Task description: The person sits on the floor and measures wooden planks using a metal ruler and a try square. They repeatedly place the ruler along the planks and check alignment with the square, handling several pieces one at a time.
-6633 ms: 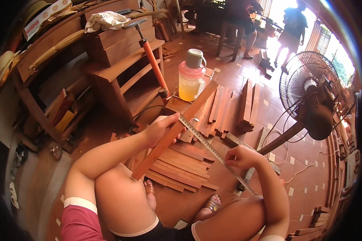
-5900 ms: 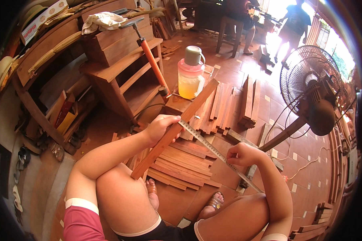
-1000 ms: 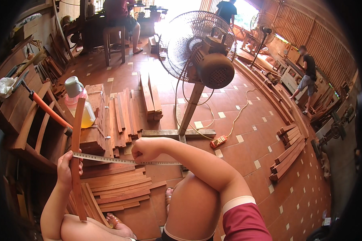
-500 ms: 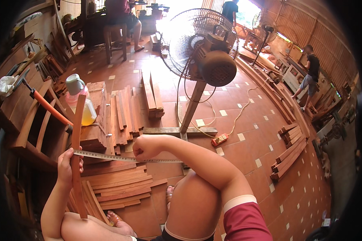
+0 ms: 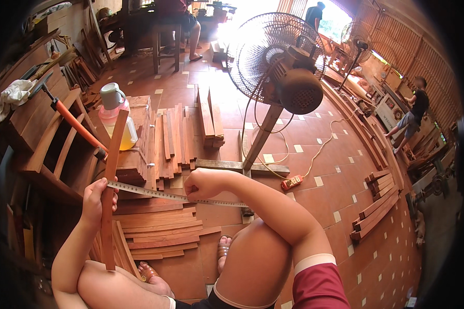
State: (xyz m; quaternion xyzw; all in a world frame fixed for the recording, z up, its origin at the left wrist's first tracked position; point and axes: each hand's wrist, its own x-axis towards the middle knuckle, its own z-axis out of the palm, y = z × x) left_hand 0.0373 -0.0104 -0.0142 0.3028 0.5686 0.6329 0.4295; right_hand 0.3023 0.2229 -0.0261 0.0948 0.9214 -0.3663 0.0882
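left fingers (image 5: 102, 183): clasped the wooden strip (image 5: 107, 216) at the end of the ruler (image 5: 154, 192).
right fingers (image 5: 192, 191): pinched the ruler, rightward of the jug (image 5: 110, 112).
strip: stood in front of the jug.
ruler: probably read truest if kept straight and square.

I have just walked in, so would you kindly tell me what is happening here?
Someone's left grip holds a reddish wooden slat, thumb at the near end of a pale measuring tape. The right grip holds the tape farther along. More slats lie on the floor below; a fan stands ahead.
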